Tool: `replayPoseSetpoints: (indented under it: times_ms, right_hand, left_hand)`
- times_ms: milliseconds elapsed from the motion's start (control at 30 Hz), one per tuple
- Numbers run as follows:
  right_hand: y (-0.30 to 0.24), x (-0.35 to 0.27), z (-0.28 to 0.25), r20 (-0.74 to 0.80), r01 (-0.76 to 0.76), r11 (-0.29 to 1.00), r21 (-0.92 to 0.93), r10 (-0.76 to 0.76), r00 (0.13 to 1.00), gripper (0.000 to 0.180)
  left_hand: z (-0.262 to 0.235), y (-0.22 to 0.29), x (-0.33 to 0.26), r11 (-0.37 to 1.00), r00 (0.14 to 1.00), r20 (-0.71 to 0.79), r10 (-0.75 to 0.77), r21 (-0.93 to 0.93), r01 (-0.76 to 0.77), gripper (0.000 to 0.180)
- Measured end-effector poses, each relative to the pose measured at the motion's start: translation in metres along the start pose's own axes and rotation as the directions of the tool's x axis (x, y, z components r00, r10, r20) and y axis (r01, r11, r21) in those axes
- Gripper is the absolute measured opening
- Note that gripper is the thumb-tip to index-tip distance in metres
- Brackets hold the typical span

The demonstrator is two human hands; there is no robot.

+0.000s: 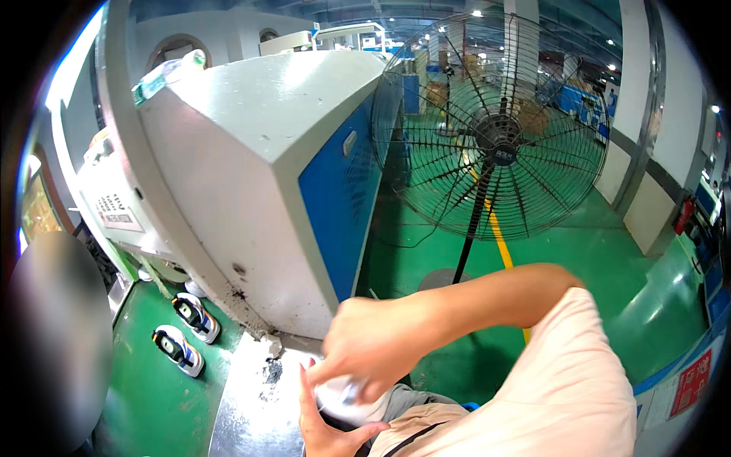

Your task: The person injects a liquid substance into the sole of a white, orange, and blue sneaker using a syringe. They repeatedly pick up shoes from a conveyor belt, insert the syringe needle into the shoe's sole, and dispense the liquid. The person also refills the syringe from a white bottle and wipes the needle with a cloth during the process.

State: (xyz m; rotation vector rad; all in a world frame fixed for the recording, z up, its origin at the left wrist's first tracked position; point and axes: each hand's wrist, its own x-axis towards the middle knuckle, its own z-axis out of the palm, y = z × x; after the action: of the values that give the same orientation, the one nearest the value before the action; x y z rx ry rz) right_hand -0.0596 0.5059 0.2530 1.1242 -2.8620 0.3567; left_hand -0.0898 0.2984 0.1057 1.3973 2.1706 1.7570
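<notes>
Right hand [359,349]: curled down onto white item, motion-blurred.
Left hand [327,437]: thumb and fingers spread around item's near side; contact can't be told.
White item [341,404]: held just before cabinet [236,171].
Fan [499,145]: stood right of cabinet.

Right here below me the metal bench [247,419] carries dark grit [272,372] and a pale scrap [271,346], and out past it the green floor [141,411] bears two shoes [179,351] side by side on my left, the fan's round base [440,279] ahead, a thin cord [416,246] and a yellow stripe [499,238].
</notes>
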Motion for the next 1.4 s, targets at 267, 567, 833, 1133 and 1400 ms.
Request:
replayPoseSetpoints:
  times_ms: [267,567,833,1133,1400]
  right_hand:
    - [0.001,0.114,0.068,-0.109,0.039,0.783,0.621,0.037,0.993,0.043]
    - [0.049,0.097,0.14,-0.023,-0.063,0.704,0.707,0.111,0.994,0.025]
    - [0.021,0.113,0.102,-0.109,0.03,0.38,0.925,0.19,0.976,0.017]
    - [0.035,0.116,0.11,-0.292,0.164,0.594,0.788,0.127,0.948,0.017]
    - [0.045,0.104,0.099,-0.461,0.285,0.884,0.371,-0.092,0.883,0.017]
  left_hand:
    - [-0.108,-0.018,-0.077,0.754,0.658,-0.607,-0.445,-0.651,-0.091,0.067]
    - [-0.215,-0.025,-0.125,0.883,0.333,-0.941,0.054,0.201,0.425,0.084]
    - [-0.144,-0.01,-0.061,0.6,0.813,-0.559,0.16,0.709,0.37,0.096]
    - [-0.12,-0.012,-0.044,0.527,0.906,-0.393,0.157,0.809,0.26,0.096]
    - [-0.11,-0.018,-0.034,0.505,0.939,-0.324,0.113,0.833,0.227,0.089]
